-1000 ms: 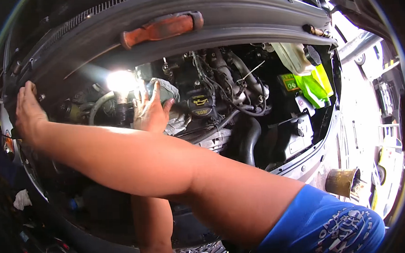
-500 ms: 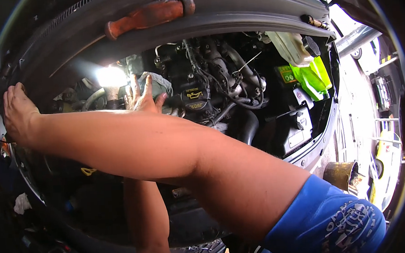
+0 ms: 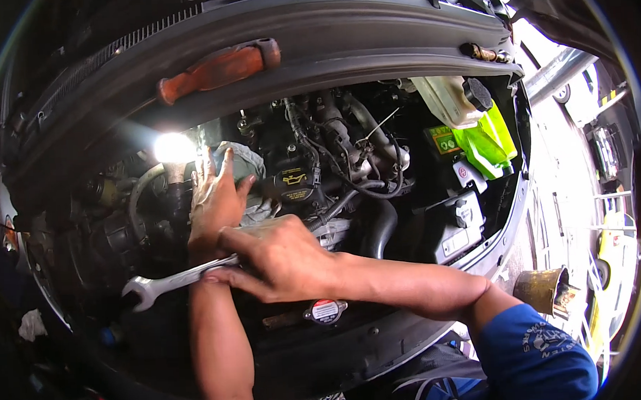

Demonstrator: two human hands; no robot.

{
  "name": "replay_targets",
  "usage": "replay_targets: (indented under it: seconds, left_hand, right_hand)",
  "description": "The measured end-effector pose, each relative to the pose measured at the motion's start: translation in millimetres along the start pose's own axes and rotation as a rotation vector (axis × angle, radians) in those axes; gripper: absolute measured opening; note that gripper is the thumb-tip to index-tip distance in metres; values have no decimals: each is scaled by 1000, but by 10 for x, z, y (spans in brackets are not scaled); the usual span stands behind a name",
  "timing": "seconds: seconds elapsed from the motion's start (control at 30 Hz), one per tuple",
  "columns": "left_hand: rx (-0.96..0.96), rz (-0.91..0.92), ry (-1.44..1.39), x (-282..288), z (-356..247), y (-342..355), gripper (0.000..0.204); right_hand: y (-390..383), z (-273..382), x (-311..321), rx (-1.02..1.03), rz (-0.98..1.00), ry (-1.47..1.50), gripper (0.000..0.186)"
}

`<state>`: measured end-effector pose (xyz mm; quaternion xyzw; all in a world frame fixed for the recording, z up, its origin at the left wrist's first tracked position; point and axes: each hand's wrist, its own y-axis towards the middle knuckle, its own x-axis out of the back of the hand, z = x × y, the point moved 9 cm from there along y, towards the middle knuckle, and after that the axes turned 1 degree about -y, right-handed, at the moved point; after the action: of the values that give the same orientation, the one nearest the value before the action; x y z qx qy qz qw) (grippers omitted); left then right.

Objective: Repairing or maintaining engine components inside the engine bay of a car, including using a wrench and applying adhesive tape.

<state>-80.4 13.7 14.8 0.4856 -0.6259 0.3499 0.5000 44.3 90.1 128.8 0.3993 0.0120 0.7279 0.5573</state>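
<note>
Over the open engine bay, my right hand (image 3: 287, 255) grips a silver open-end wrench (image 3: 181, 279), its jaw pointing left across my left forearm. My left hand (image 3: 217, 204) reaches forward with fingers stretched and thumb apart, close against a pale grey cloth (image 3: 246, 160) on the engine. Just left of those fingertips a work light (image 3: 175, 148) shines brightly. To the right of the left hand is the black oil filler cap (image 3: 295, 185). What lies beneath my left palm is hidden.
A screwdriver (image 3: 218, 70) with an orange handle lies on the cowl ledge, and a small metal tool (image 3: 486, 52) lies farther right. A white fluid reservoir (image 3: 441, 102), a bright green item (image 3: 491, 142) and a radiator cap (image 3: 325, 311) surround the bay. A rusty can (image 3: 537, 290) stands at right.
My right hand has come from the far left edge of the bay to above my left wrist, with the wrench now in it. My left hand stays beside the cloth; the view has shifted slightly.
</note>
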Motion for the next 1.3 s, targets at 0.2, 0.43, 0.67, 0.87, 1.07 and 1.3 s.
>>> replay_targets:
  seconds: [0.2,0.43,0.67,0.87,1.07,1.3]
  left_hand:
    - [-17,-129,-43,277,56,-57,52]
    - [-47,-228,-168,417,-14,5,42]
    - [216,-224,-365,638,111,-44,57]
    - [176,-269,-453,628,9,-85,58]
    - [41,-488,-387,770,-94,-154,54]
    - [120,-409,-242,753,-100,-150,54]
  right_hand:
    - [-160,-99,-20,-66,61,-76,35]
    - [-321,-562,-31,-370,175,-46,43]
    - [-390,-849,-107,-668,88,329,54]
    - [-399,-954,-116,-680,-12,445,57]
    - [-415,-1108,-172,-732,-21,579,57]
    - [-347,-1151,-213,-623,34,437,51]
